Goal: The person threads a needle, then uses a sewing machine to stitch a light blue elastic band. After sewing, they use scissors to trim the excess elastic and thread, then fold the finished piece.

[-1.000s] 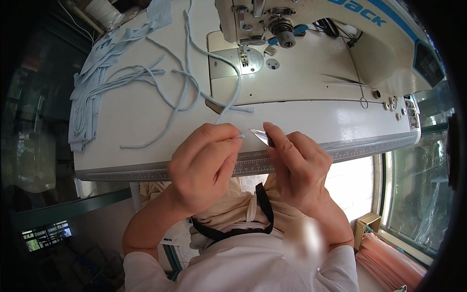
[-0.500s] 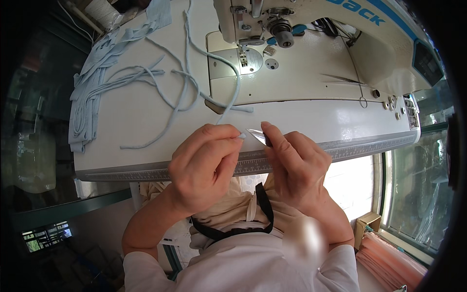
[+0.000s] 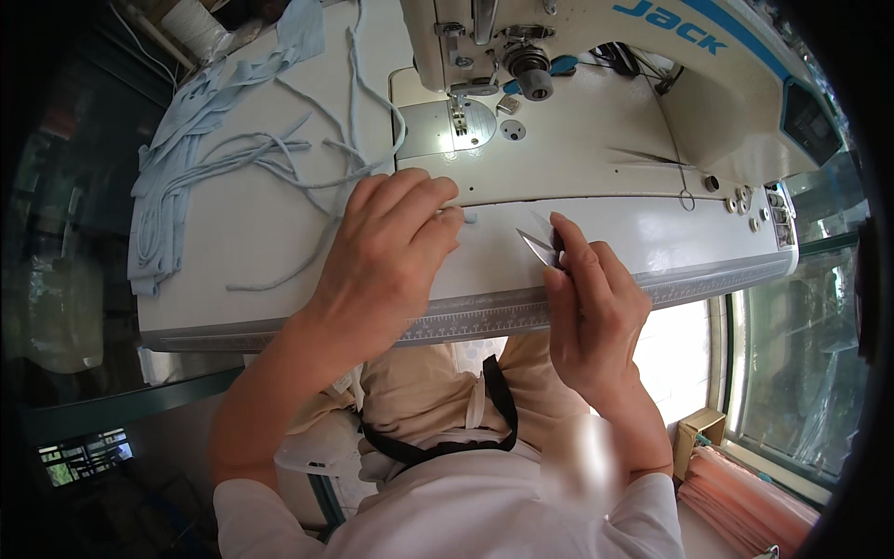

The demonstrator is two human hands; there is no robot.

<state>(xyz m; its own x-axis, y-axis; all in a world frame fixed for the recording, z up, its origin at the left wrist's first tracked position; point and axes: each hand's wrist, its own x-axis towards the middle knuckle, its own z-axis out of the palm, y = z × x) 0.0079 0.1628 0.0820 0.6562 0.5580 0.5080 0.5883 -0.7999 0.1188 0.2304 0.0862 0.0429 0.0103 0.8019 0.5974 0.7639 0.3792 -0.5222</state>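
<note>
My left hand (image 3: 386, 242) is over the white table, its fingers curled downward. Its fingertips are beside the end of a light blue fabric cord (image 3: 470, 218), which pokes out past them. Whatever is beneath these fingers is hidden by the hand. To the right, my right hand (image 3: 601, 307) grips small thread snips (image 3: 538, 247), their pointed blades apart and aimed up and left. More light blue cords (image 3: 275, 154) lie looped on the table to the left of my left hand.
Flat light blue fabric strips (image 3: 177, 177) are heaped at the left. A sewing machine (image 3: 745, 112) stands behind my hands, its presser foot (image 3: 459, 116) above a metal plate. Tweezers (image 3: 652, 156) and several bobbins (image 3: 742, 197) lie at the right. A ruler strip (image 3: 475, 319) edges the table.
My left hand has moved up and away from the snips, from a pinch on one cord end to over another. My right hand has shifted right with the snips.
</note>
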